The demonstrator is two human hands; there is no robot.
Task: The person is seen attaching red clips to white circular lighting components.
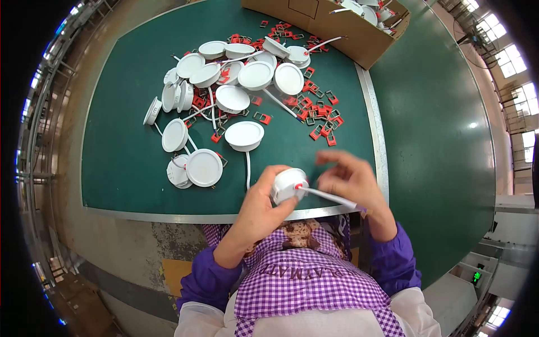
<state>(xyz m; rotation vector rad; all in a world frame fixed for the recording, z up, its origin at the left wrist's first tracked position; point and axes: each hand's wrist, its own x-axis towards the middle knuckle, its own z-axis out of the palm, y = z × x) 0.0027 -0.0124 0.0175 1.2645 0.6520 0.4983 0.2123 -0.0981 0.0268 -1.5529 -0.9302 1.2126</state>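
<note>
Close to the table's front edge, my left hand [255,210] is closed around a small white round downlight [285,178], its back turned partly toward me. A white cable [331,196] runs out from a red spot on its back and reaches past my right hand. To the right of the lamp hovers my right hand [359,182], slightly blurred, its thumb and index finger apart and no object visible between them. Just beyond my left hand, another white downlight [244,133] lies face up, its cable trailing toward me.
Several white downlights [255,74] lie heaped at the back left of the green table [123,180]. Small red clips with metal loops [323,112] are scattered among and beside them. At the back right stands a cardboard box [337,28] holding more lamps. A second green surface [432,140] adjoins on the right.
</note>
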